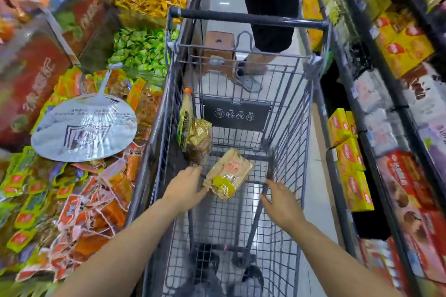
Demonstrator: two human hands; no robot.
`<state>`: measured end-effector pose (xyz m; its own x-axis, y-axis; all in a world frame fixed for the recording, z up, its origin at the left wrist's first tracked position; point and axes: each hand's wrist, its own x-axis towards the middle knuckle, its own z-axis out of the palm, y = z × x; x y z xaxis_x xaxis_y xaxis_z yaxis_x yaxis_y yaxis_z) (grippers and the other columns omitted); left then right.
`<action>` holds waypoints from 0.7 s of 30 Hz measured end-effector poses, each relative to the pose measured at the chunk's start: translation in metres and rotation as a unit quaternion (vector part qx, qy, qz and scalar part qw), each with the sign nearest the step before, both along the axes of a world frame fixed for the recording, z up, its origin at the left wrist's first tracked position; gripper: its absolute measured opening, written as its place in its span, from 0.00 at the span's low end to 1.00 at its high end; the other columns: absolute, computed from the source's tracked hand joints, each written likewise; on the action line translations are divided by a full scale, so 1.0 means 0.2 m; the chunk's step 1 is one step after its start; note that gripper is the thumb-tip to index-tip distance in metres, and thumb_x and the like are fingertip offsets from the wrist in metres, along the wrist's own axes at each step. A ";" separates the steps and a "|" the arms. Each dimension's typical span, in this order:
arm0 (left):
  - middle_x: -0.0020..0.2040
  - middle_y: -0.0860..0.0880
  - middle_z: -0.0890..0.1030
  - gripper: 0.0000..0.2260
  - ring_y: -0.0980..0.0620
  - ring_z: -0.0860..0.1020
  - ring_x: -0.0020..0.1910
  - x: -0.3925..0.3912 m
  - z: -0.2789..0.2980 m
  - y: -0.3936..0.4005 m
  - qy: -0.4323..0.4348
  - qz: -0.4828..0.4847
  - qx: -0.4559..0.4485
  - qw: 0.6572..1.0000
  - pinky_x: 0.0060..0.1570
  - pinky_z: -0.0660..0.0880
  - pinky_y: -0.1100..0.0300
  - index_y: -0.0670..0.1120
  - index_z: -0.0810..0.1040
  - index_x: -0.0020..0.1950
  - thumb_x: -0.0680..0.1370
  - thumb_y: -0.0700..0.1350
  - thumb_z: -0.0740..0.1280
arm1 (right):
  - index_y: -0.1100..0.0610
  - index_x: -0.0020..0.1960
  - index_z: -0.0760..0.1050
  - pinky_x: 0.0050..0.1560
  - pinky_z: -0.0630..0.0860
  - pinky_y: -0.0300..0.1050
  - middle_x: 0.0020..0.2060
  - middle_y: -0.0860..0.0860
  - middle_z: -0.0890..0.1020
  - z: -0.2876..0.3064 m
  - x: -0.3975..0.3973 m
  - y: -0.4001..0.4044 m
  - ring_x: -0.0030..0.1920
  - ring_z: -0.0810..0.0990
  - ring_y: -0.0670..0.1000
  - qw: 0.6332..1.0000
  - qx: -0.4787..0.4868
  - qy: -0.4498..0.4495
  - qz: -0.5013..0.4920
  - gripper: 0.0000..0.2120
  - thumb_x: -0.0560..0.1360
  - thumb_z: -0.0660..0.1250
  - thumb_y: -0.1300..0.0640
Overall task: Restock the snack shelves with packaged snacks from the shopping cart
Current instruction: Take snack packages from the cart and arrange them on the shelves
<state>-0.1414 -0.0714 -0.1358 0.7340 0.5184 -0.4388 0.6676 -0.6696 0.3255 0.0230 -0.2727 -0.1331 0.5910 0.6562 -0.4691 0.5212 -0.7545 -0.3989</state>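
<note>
A grey wire shopping cart (299, 113) fills the aisle in front of me. On its floor lies a beige snack bag with a yellow patch (229, 172). Against the cart's left wall stand a gold foil-topped bag (199, 137) and a tall green and yellow packet (185, 120). My left hand (184, 188) reaches into the cart with its fingers touching the beige bag's left corner. My right hand (281, 201) hovers inside the cart, to the right of that bag, fingers spread and holding nothing.
Bulk bins of orange, green and yellow snack packets (79, 198) run along the left, with a white plastic fan (84, 128) lying on them. Shelves of yellow and red boxes (354, 173) line the right. A person (268, 19) and a brown stool (218, 52) stand beyond the cart.
</note>
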 end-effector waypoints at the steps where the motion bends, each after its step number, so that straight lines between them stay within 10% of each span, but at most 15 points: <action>1: 0.70 0.44 0.69 0.29 0.44 0.68 0.68 0.03 -0.05 0.04 0.008 -0.006 -0.007 1.000 0.64 0.69 0.51 0.45 0.60 0.76 0.79 0.55 0.63 | 0.55 0.76 0.58 0.68 0.64 0.46 0.70 0.55 0.68 -0.05 0.00 0.02 0.70 0.65 0.54 1.000 -0.007 0.008 -0.011 0.26 0.81 0.59 0.50; 15: 0.62 0.43 0.74 0.23 0.41 0.73 0.62 0.36 -1.01 0.26 0.062 0.013 -0.104 0.993 0.57 0.73 0.50 0.46 0.68 0.68 0.75 0.50 0.67 | 0.59 0.75 0.58 0.63 0.67 0.47 0.69 0.57 0.70 -0.98 0.07 0.33 0.68 0.68 0.57 0.990 -0.055 0.094 -0.090 0.27 0.81 0.58 0.49; 21: 0.60 0.45 0.76 0.32 0.45 0.75 0.59 0.42 -1.37 0.27 0.004 0.138 -0.197 0.971 0.56 0.73 0.52 0.45 0.70 0.65 0.64 0.56 0.69 | 0.54 0.68 0.67 0.38 0.65 0.37 0.58 0.51 0.77 -1.30 0.11 0.45 0.59 0.76 0.54 0.968 0.008 0.160 -0.192 0.20 0.79 0.62 0.49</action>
<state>-0.0564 -0.0182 -0.4092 0.5867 0.4862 -0.6476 0.8074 -0.2894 0.5141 0.0454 -0.1833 -0.3929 0.6184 0.4250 -0.6610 0.0505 -0.8609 -0.5063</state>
